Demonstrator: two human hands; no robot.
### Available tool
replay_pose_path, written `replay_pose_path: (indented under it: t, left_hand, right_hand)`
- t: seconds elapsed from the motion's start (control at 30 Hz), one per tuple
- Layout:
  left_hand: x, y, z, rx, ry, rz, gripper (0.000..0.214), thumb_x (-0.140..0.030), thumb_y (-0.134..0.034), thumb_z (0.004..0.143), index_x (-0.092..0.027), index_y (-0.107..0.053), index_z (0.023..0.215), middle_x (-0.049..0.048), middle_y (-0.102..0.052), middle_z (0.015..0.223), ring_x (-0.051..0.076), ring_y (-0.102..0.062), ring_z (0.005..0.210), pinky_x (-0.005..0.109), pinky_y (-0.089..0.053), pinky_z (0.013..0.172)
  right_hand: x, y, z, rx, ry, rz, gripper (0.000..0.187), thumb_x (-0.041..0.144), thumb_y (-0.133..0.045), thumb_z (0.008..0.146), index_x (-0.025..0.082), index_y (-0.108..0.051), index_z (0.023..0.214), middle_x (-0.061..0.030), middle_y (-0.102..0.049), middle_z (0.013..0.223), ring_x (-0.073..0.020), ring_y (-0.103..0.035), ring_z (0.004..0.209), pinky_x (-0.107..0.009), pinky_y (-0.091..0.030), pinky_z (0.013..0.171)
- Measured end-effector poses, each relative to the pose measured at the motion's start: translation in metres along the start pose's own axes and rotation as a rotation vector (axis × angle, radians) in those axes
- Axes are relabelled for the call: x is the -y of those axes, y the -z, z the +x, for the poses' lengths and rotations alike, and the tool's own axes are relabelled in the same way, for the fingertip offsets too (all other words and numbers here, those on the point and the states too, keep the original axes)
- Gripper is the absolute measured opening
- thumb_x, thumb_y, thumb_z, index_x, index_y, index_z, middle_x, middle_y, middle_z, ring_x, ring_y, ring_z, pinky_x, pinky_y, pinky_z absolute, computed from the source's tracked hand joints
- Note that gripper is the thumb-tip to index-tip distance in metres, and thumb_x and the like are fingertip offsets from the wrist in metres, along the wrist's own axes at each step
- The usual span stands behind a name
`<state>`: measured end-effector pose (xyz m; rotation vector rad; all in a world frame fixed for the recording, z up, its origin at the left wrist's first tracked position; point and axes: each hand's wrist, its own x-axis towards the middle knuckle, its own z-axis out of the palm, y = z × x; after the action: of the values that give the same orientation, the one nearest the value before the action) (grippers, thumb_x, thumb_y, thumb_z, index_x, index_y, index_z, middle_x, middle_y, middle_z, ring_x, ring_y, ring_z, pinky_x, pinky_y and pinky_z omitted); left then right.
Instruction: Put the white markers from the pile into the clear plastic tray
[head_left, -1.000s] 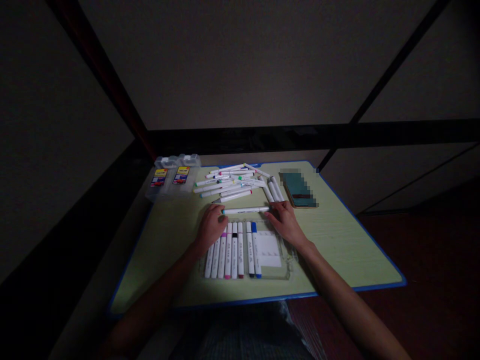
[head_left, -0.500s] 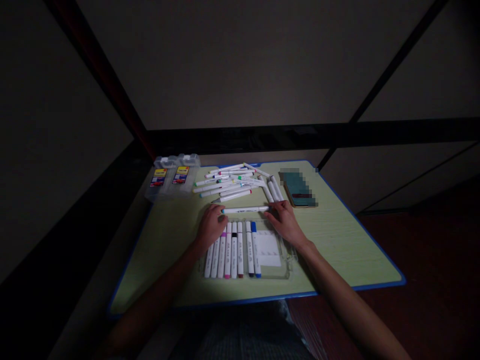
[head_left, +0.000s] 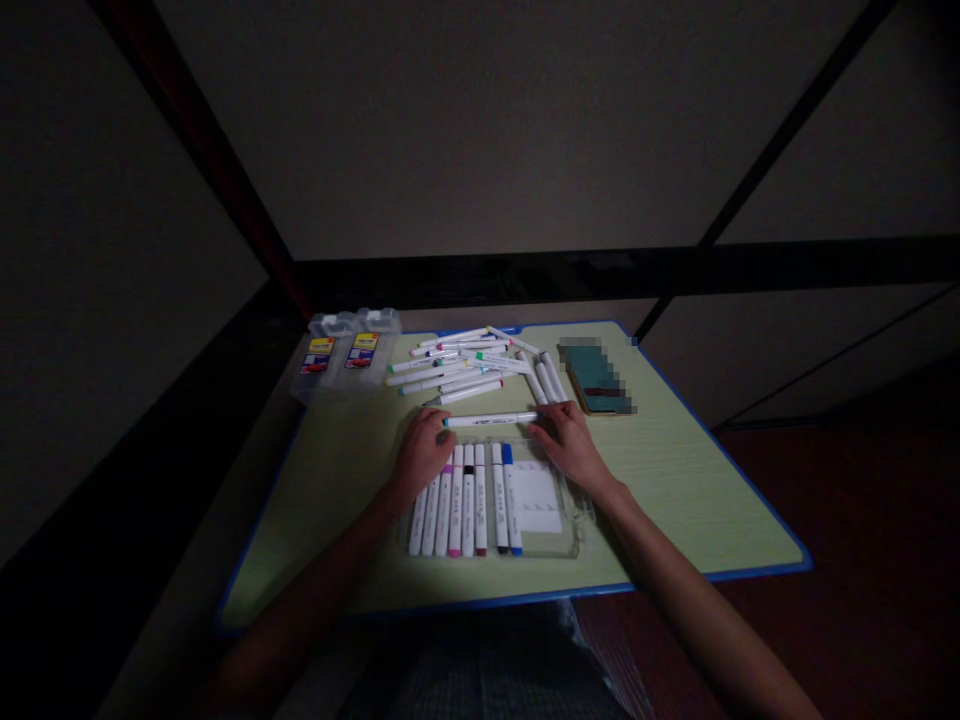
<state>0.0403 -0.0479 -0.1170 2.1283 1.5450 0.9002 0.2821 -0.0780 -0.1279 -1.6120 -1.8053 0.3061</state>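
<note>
Both hands hold one white marker (head_left: 491, 420) crosswise just above a clear plastic tray (head_left: 571, 520). My left hand (head_left: 421, 452) pinches its left end and my right hand (head_left: 570, 440) pinches its right end. Inside the tray, several white markers (head_left: 466, 498) with coloured caps lie side by side in a row on the left. A white paper label (head_left: 535, 497) shows in the bare right part of the tray. A loose pile of white markers (head_left: 465, 364) lies farther back on the table.
The table (head_left: 690, 470) is pale green with a blue edge. Two clear plastic cases (head_left: 346, 352) with yellow labels stand at the back left. A teal phone-like object (head_left: 596, 378) lies at the back right. Dark bars and walls surround the table.
</note>
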Motion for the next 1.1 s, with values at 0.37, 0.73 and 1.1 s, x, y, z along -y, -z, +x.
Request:
replay_pose_path:
  t: [0.37,0.73,1.1]
  left_hand:
    - [0.001,0.0,0.0,-0.032,-0.007,-0.037,0.025,-0.007,-0.052,0.068,-0.014,-0.06,0.091,0.0068,-0.059,0.096,0.018,-0.056,0.09,0.032,-0.047,0.085]
    - [0.008,0.013,0.02,-0.12,0.004,-0.049,0.021,-0.009,-0.051,0.069,-0.014,-0.062,0.086,0.0057,-0.059,0.092,0.015,-0.056,0.08,0.031,-0.049,0.078]
    - [0.004,0.011,0.075,0.001,-0.153,0.181,0.01,-0.011,-0.059,0.067,-0.015,-0.066,0.073,0.0044,-0.061,0.08,0.018,-0.055,0.084,0.034,-0.043,0.086]
  right_hand:
    - [0.003,0.002,0.0,-0.007,-0.002,0.019,0.037,0.038,-0.051,0.079,0.017,-0.057,0.109,-0.0087,-0.047,0.091,-0.0248,-0.049,0.089,-0.042,-0.043,0.083]
    - [0.011,0.008,0.002,-0.075,0.022,0.082,0.027,0.034,-0.049,0.08,0.017,-0.059,0.098,-0.0075,-0.048,0.087,-0.0227,-0.05,0.085,-0.039,-0.043,0.081]
    - [0.013,0.014,0.005,-0.157,0.037,0.104,0.015,0.029,-0.047,0.079,0.02,-0.057,0.074,-0.0047,-0.047,0.078,-0.0216,-0.049,0.079,-0.037,-0.043,0.075]
